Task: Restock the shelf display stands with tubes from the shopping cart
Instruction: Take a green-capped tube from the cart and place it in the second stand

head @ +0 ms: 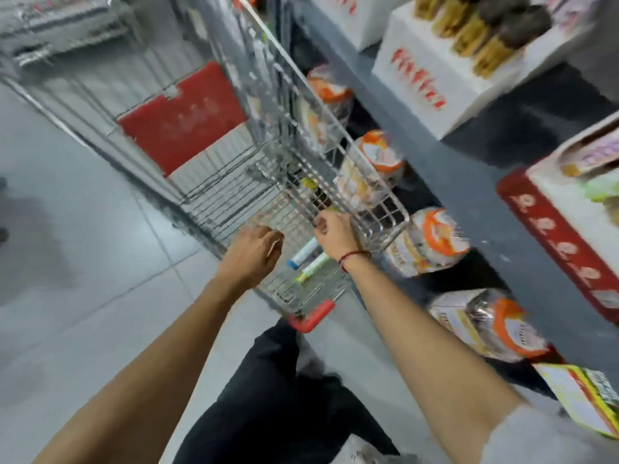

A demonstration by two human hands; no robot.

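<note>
- Blurred head-camera view down a shop aisle; wire shopping cart [234,182] ahead, grey shelving [469,182] along the right.
- Both bare arms reaching forward into the near end of the cart, above its red handle [313,318].
- Left hand [251,252] hovering over the basket, fingers curled loosely; whether anything is held, cannot tell, too blurred.
- Right hand [335,232] at the cart's right-hand wire wall, fingers bent inward as if gripping wire or something small; cannot tell which.
- Two tubes lying between the hands on the cart's wire floor: a blue-capped tube [303,254] and, just beside it, a green-capped tube [311,267].
- Further small items [310,184] deeper in the basket, too blurred to name.
- On the shelves, white display boxes [432,82] with red lettering up top, bagged orange-labelled goods [378,162] lower down.
- Judged progress: tubes left in the cart, none seen going onto a stand; restocking unfinished, likely at a pick-up step.
</note>
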